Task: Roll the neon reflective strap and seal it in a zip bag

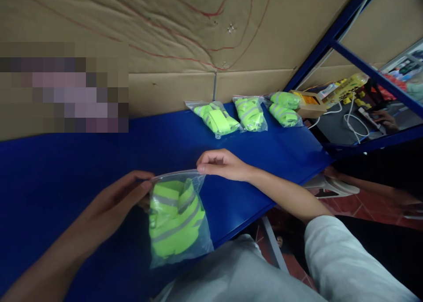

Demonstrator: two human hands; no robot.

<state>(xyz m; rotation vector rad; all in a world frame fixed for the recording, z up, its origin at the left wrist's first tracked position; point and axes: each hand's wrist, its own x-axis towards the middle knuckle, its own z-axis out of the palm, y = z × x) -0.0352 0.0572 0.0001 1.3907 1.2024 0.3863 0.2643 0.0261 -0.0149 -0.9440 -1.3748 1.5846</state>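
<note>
One clear bag [181, 220] with bright green cloth [168, 244] inside lies nearest us, by the near edge of the blue worktop [277, 147]; whether its underside rests there or hangs just above, we cannot tell. Main risk, in our judgement: a slip at either top corner, since only a little thin plastic is pinched; the bag could then swing or drop toward the edge. Second risk: loose cloth riding up and catching along the top strip. We cannot tell whether that strip is sealed. Pulling the corners hard apart might also stretch the plastic.

Grip, left hand [127, 192]: thumb and fingers pressed together on the upper left corner. Grip, right hand [223, 164]: thumb and bent fingers pinching the upper right corner, a hollow left inside the curl. Farther off, along the back, we note more bagged green bundles [218, 119], apart from both hands, with a cardboard box [312, 111] beside the rightmost.
</note>
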